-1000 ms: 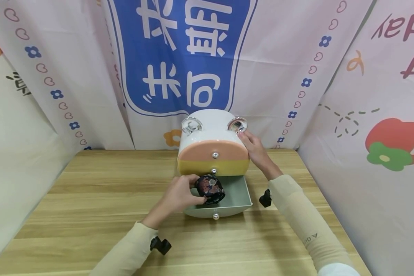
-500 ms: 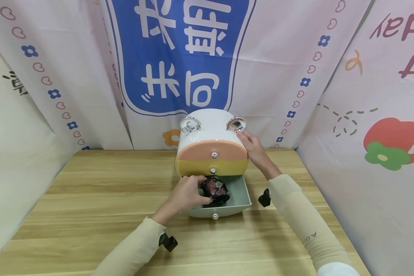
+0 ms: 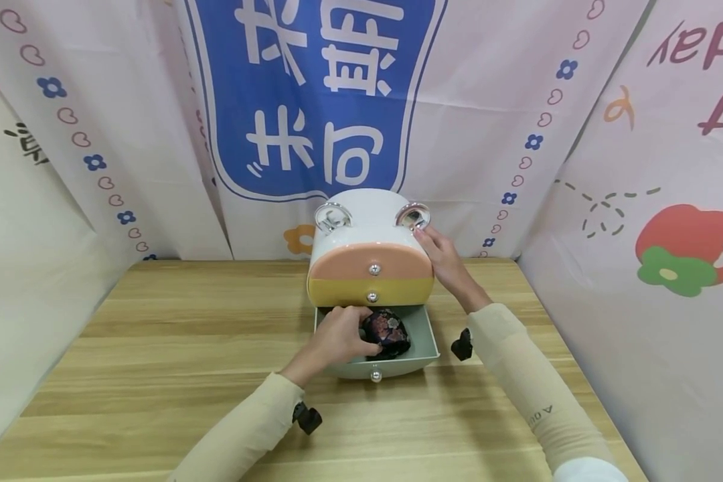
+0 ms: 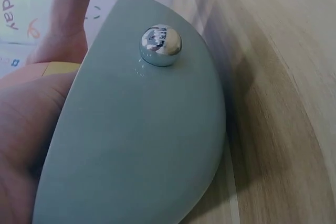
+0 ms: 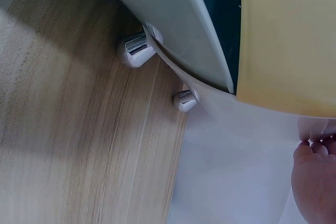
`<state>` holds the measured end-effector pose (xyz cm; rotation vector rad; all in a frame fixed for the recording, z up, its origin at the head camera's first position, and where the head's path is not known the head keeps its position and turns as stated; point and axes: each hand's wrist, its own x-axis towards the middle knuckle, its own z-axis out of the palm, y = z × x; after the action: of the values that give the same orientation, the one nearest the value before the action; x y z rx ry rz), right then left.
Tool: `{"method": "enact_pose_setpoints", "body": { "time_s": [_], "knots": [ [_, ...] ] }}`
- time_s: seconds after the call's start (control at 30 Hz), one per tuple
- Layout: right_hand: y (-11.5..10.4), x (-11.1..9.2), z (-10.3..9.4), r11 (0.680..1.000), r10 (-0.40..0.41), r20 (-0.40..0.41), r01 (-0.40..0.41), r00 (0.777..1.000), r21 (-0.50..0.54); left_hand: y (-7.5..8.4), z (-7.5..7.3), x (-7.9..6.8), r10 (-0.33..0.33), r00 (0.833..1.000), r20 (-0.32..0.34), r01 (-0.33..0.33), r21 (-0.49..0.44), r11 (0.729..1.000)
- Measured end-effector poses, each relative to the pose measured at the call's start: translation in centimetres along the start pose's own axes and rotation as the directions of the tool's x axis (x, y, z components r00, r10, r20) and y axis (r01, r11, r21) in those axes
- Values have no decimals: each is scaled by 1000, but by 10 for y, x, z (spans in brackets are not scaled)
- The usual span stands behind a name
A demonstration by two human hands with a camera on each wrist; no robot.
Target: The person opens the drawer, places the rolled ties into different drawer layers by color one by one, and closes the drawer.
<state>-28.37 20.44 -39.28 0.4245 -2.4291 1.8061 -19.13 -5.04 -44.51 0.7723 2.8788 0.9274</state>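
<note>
A small drawer cabinet (image 3: 366, 224) with a white rounded body and ring-shaped ears stands on the wooden table. Its lowest drawer, pale green (image 3: 423, 335), is pulled out. Inside that drawer, my left hand (image 3: 340, 336) holds a dark, flower-patterned cloth bundle (image 3: 390, 328) between thumb and fingers, from its left side. The left wrist view is mostly filled by the green drawer front (image 4: 131, 124), which hides the bundle. My right hand (image 3: 448, 264) rests against the cabinet's right side below the ear, fingers fairly straight.
Above the pulled-out drawer are a yellow drawer (image 3: 337, 291) and an orange drawer (image 3: 343, 262), both pushed in, with silver knobs. Printed fabric walls (image 3: 488, 80) enclose the wooden table (image 3: 187, 335) at the back and sides. Silver feet (image 5: 137, 51) raise the cabinet.
My left hand has moved rightward with the cloth bundle, carrying it from the drawer's left part toward its middle and slightly lower. The right hand has stayed on the cabinet.
</note>
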Motion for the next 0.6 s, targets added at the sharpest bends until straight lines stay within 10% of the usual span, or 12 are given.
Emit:
{"method": "enact_pose_setpoints", "body": {
  "time_s": [0.23,0.6],
  "knots": [
    [1,1,-1,1000,-13,-4,13,1000,-2,3,-6,-4,-105,993,44,99,120,988],
    [2,0,-2,1000,-1,-8,1,1000,-17,10,-42,-28,-51,997,-53,58,145,988]
  ]
}}
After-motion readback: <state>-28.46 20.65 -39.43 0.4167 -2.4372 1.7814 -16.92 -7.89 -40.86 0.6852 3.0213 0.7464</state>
